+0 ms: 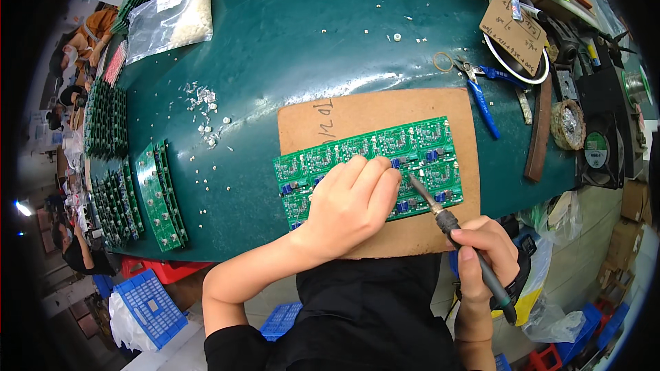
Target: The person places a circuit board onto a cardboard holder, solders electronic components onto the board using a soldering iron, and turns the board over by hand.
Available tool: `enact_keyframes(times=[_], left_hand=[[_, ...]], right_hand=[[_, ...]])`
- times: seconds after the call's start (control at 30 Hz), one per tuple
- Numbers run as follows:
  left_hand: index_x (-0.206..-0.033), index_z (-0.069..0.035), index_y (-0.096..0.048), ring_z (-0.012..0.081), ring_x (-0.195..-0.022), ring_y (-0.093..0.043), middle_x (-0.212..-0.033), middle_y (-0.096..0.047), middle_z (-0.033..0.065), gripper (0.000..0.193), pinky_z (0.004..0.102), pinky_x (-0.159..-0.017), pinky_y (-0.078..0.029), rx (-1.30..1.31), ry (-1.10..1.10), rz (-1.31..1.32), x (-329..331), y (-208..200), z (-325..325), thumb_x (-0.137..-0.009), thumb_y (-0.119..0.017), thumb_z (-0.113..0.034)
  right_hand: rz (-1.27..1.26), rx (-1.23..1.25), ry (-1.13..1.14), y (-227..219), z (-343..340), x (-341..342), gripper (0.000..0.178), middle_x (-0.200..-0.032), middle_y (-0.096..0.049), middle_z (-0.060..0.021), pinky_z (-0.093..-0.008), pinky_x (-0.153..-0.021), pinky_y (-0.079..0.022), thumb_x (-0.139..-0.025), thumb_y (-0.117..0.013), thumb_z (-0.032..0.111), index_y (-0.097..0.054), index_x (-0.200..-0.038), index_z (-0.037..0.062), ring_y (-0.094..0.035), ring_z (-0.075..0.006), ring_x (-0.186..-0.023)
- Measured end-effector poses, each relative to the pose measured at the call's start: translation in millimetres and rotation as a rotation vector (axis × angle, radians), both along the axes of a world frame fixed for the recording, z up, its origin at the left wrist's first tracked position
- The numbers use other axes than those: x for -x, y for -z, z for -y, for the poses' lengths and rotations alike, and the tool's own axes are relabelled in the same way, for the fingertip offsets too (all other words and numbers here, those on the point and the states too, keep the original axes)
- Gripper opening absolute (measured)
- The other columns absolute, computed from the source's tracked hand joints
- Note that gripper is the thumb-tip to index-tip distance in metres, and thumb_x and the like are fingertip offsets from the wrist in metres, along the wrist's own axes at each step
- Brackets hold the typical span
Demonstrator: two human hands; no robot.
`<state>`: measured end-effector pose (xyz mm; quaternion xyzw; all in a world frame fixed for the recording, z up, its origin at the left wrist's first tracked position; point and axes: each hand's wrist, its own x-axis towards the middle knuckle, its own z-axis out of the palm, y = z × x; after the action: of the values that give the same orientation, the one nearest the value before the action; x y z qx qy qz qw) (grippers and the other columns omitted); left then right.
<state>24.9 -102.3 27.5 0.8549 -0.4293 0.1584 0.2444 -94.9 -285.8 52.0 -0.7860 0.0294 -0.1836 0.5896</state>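
A green circuit board panel point(434, 139), set with many small parts and blue components, lies on a brown cardboard sheet point(385, 104). Curled fingers of my left hand point(354, 199) rest over the panel's middle; whatever they pinch is hidden beneath them. In my right hand point(488, 251) is a soldering iron point(493, 282) with a dark handle, gripped like a pen. Its metal tip points up and left onto the panel, just right of my left fingers; whether it touches the board I cannot tell.
Stacked boards point(106, 120) and several standing panels point(157, 199) line the left edge. A plastic bag of white parts point(172, 24) lies at far left, loose bits point(203, 99) below it. Blue-handled cutters point(485, 110), a white bowl point(543, 72) and a solder spool point(636, 88) sit right.
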Motion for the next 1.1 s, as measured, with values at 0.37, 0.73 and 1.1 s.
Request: enact_keyframes(times=[0.37,0.73,1.1], left_hand=[[-0.089,-0.004,-0.060,0.0233,-0.069,-0.057,-0.087,-0.061,0.0077,0.021,0.0331,-0.060,-0.047,0.006,-0.025,-0.015,-0.8,-1.0,-2.0,-0.071,-0.071,0.001],[-0.094,-0.002,-0.058,0.0284,-0.079,-0.061,-0.086,-0.062,0.0096,0.021,0.0374,-0.069,-0.050,0.092,-0.020,-0.360,-3.1,-23.9,-46.5,-0.077,-0.068,0.006],[-0.090,-0.004,-0.058,0.0264,-0.075,-0.060,-0.090,-0.063,0.0089,0.024,0.0348,-0.065,-0.049,0.072,-0.001,-0.252,-1.0,-5.9,-47.2,-0.072,-0.071,0.004]], right_hand=[[0.046,-0.117,0.031,5.6,-2.0,4.3,0.015,-0.075,-0.061,-0.0137,-0.0292,-0.060,-0.047,-0.084,-0.062,0.010,-0.066,-0.091,-0.0031,-0.058,-0.0200,-0.064],[-0.044,-0.106,-0.065,-4.2,-22.7,6.5,0.015,-0.076,-0.065,-0.0150,-0.0302,-0.060,-0.052,-0.084,-0.061,0.006,-0.066,-0.095,-0.0024,-0.064,-0.0222,-0.066],[-0.059,0.029,-0.138,-0.2,-36.1,-5.6,0.017,-0.075,-0.063,-0.0134,-0.0302,-0.058,-0.050,-0.081,-0.063,0.001,-0.066,-0.098,-0.0024,-0.063,-0.0220,-0.065]])
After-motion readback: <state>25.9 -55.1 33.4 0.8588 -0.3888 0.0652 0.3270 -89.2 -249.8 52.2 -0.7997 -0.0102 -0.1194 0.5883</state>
